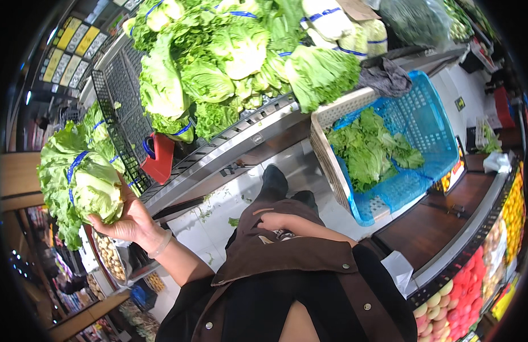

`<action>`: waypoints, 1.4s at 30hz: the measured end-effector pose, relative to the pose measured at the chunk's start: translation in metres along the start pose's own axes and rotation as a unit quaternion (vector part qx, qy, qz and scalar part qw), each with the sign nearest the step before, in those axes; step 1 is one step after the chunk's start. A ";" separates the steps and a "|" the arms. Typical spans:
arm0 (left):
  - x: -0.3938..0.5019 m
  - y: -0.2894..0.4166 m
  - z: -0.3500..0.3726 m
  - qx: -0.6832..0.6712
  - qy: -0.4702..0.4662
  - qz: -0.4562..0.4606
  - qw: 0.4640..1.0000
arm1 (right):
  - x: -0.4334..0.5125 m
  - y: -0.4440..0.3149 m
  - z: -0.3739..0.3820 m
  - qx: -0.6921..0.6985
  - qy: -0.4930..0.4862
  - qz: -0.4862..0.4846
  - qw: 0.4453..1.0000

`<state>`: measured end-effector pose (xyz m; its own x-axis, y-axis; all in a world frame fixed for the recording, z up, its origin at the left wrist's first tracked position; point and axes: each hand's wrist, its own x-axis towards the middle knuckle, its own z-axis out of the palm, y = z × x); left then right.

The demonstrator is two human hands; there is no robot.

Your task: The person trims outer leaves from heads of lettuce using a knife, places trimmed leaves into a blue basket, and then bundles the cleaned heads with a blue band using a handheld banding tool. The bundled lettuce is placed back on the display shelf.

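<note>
My left hand (129, 220) holds up a leafy lettuce (97, 188) by its base, at the left. Blue tape (73, 171) binds its leaves. My right hand (272, 221) rests against the front of my brown apron (289, 256), its fingers curled and partly hidden; whether they grip anything I cannot tell. Before me, a heap of lettuces (230, 55) lies on the display stand, some bound with blue tape. A red tape dispenser (159, 160) with a blue roll sits at the stand's front edge, right of the lifted lettuce.
A crate (326, 158) lined with blue mesh holds loose lettuce leaves (362, 145) at my right. A grey cloth (388, 79) hangs at its far corner. Black divider baskets (123, 81) stand at the left. Leaf scraps (234, 222) litter the tiled floor. Fruit (456, 295) is displayed behind on the right.
</note>
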<state>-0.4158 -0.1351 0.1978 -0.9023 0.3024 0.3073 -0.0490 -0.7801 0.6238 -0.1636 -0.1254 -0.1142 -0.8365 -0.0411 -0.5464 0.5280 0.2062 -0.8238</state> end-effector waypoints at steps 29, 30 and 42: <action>0.168 -0.005 -0.126 0.119 0.155 0.217 0.956 | -0.165 0.014 -0.409 -0.007 0.683 0.106 0.723; 0.170 -0.014 -0.122 0.117 0.177 0.210 0.954 | -0.178 0.022 -0.413 0.065 0.676 0.061 0.731; 0.068 -0.242 0.032 0.029 -0.143 -0.330 0.933 | -0.266 0.070 -0.307 0.463 0.784 -0.168 0.377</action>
<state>-0.4513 0.0918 0.0902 -0.5315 0.8469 0.0171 -0.5226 -0.3437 0.7802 0.0507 0.2004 0.0203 0.4466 0.8660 -0.2251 -0.4288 -0.0136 -0.9033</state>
